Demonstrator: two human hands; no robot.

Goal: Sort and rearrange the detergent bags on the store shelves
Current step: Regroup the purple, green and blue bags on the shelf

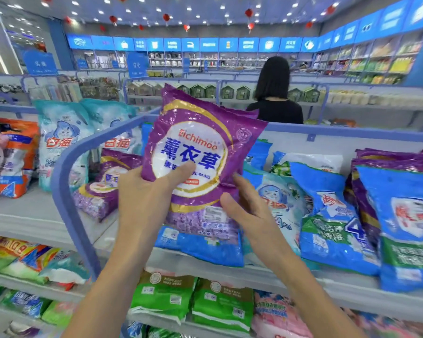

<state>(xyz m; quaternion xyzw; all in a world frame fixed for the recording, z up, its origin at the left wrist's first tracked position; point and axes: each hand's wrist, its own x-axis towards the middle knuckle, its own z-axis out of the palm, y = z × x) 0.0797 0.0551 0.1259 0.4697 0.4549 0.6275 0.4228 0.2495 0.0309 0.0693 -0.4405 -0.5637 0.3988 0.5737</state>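
I hold a purple detergent bag [200,145] with a white circle and blue lettering upright above the top shelf. My left hand [144,193] grips its lower left side, thumb across the front. My right hand [244,203] holds the lower right edge, thumb on the front and fingers behind it. Under the held bag a blue bag [200,247] lies flat on the top shelf [254,272]. More purple bags [105,184] lie to the left, and another purple stack [386,162] stands at the right.
Blue and light-blue bags [327,215] fill the shelf to the right, with cat-print bags [61,140] at the left. A blue rail [66,162] bounds the shelf. Green bags [164,296] and pink bags sit on the lower shelf. A person in black [274,93] stands beyond, back turned.
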